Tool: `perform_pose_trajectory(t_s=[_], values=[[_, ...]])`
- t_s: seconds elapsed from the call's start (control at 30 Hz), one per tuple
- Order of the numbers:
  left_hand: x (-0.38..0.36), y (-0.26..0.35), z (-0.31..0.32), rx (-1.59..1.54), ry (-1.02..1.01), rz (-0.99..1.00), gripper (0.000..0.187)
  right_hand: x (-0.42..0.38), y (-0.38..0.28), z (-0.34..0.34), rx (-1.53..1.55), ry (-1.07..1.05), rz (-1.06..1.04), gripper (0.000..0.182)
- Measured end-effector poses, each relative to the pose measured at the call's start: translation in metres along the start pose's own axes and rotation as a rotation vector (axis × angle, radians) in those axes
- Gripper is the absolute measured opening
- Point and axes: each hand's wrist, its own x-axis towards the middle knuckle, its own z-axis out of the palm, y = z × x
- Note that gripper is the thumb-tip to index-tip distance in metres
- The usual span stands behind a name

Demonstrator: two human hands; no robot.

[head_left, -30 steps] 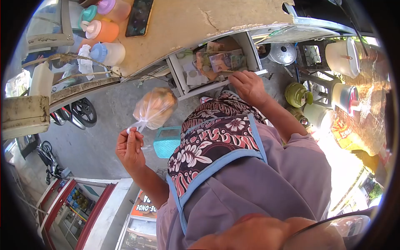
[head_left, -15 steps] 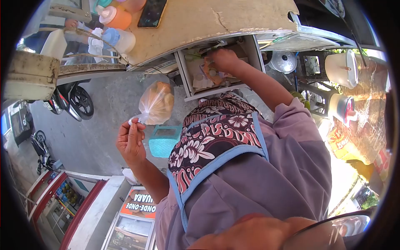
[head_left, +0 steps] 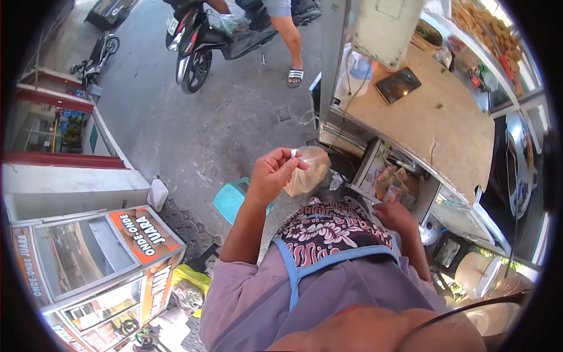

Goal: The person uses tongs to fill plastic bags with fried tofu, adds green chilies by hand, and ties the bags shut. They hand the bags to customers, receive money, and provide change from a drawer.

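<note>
My left hand (head_left: 274, 175) is closed on the gathered top of a clear plastic bag (head_left: 309, 171), which hangs with yellowish-brown food inside. Part of the bag is behind my fingers. In front of my apron, my right hand (head_left: 394, 216) is low beside the open drawer (head_left: 366, 174), fingers curled together. Whatever they may hold is too small to make out. Loose banknotes (head_left: 392, 183) and papers lie in the drawer under the wooden counter.
A phone (head_left: 398, 85) lies on the counter (head_left: 451, 126). A teal plastic basket (head_left: 231, 200) stands on the ground. Beyond, a person in striped sandals sits at a black motorcycle (head_left: 202, 50). An orange-signed display cabinet (head_left: 99, 252) is at left.
My right hand has come out of the drawer toward my apron. The view has turned toward the street, showing the motorcycle and person. My left hand still holds the bag.
</note>
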Motion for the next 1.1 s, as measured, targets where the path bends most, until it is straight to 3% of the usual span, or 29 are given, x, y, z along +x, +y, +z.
perform_pose_trajectory(t_s=[0.03, 0.13, 0.23, 0.3, 0.37, 0.43, 0.53, 0.63, 0.67, 0.77, 0.87, 0.97, 1.03, 1.1], values=[[0.003, 0.002, -0.004, 0.017, -0.002, 0.016, 0.015, 0.002, -0.003, -0.002, 0.049, 0.028, 0.029, 0.032], [0.017, 0.005, -0.012, 0.131, -0.034, 0.061, 0.014, 0.01, -0.03, -0.029, -0.212, 0.009, 0.146, 0.03], [0.035, 0.016, -0.019, 0.283, -0.074, 0.069, 0.013, 0.047, -0.06, -0.067, 0.033, -0.04, -0.144, 0.034], [0.051, 0.031, -0.025, 0.315, -0.122, 0.043, 0.013, 0.084, -0.105, -0.078, 0.261, 0.287, -0.66, 0.046], [0.066, 0.044, -0.035, 0.365, -0.192, 0.034, 0.013, 0.114, -0.163, -0.096, 0.512, 0.203, -0.69, 0.053], [0.085, 0.057, -0.049, 0.42, -0.262, 0.078, 0.014, 0.159, -0.198, -0.104, 0.475, 0.16, -0.705, 0.05], [0.115, 0.078, -0.087, 0.435, -0.285, 0.093, 0.016, 0.231, -0.235, -0.1, 1.006, -0.083, -0.698, 0.041], [0.151, 0.094, -0.144, 0.382, -0.347, 0.101, 0.014, 0.269, -0.271, -0.118, 0.945, -0.106, -0.523, 0.036], [0.165, 0.098, -0.163, 0.226, -0.323, 0.179, 0.016, 0.278, -0.286, -0.126, 0.887, -0.074, -0.477, 0.031], [0.218, 0.108, -0.236, 0.005, -0.268, 0.172, 0.023, 0.317, -0.329, -0.138, 0.954, 0.132, -0.506, 0.027], [0.298, 0.049, -0.315, -0.339, 0.171, 0.14, 0.043, 0.358, -0.366, -0.165, 0.904, 0.294, -0.52, 0.026], [0.355, 0.001, -0.347, -0.778, 0.149, -0.358, 0.07, 0.408, -0.394, -0.194, 0.845, 0.452, -0.531, 0.023], [0.391, -0.01, -0.329, -1.015, -0.199, -0.195, 0.088, 0.442, -0.409, -0.223, 0.758, 0.493, -0.558, 0.025], [0.403, 0.032, -0.298, -1.011, -0.282, -0.145, 0.088, 0.47, -0.428, -0.255, 0.664, 0.502, -0.571, 0.023]])
